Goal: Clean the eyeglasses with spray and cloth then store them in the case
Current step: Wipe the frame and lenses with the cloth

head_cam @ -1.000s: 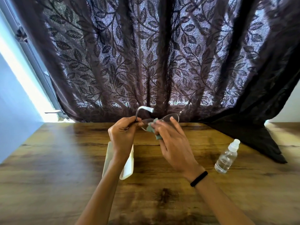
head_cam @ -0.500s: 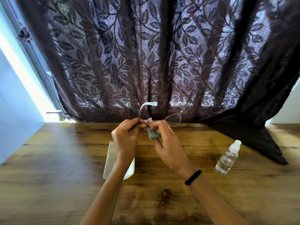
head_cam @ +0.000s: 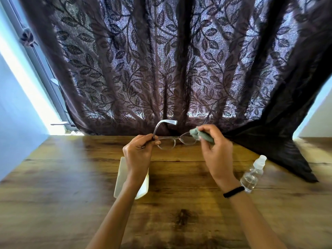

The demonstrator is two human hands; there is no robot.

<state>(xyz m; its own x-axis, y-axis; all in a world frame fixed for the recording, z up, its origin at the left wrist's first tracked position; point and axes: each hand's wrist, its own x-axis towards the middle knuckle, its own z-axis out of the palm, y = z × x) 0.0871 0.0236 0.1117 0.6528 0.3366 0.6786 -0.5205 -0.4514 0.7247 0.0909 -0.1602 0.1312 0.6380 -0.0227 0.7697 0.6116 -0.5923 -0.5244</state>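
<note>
I hold thin-framed eyeglasses (head_cam: 172, 141) above the far part of the wooden table (head_cam: 71, 177). My left hand (head_cam: 139, 153) pinches the frame's left corner, with one temple arm curving up. My right hand (head_cam: 215, 151) presses a small grey-green cloth (head_cam: 199, 134) around the right lens. A white glasses case (head_cam: 122, 175) lies on the table under my left wrist, partly hidden by it. A small clear spray bottle (head_cam: 253, 174) with a white cap lies on its side to the right of my right wrist.
A dark leaf-patterned curtain (head_cam: 161, 69) hangs behind the table, and its right end drapes onto the tabletop (head_cam: 280, 151). A bright window frame and pale wall stand at the left.
The glasses have turned to face me and spread out sideways. My right hand with the cloth has slid from the left lens to the right lens. The left hand keeps its hold.
</note>
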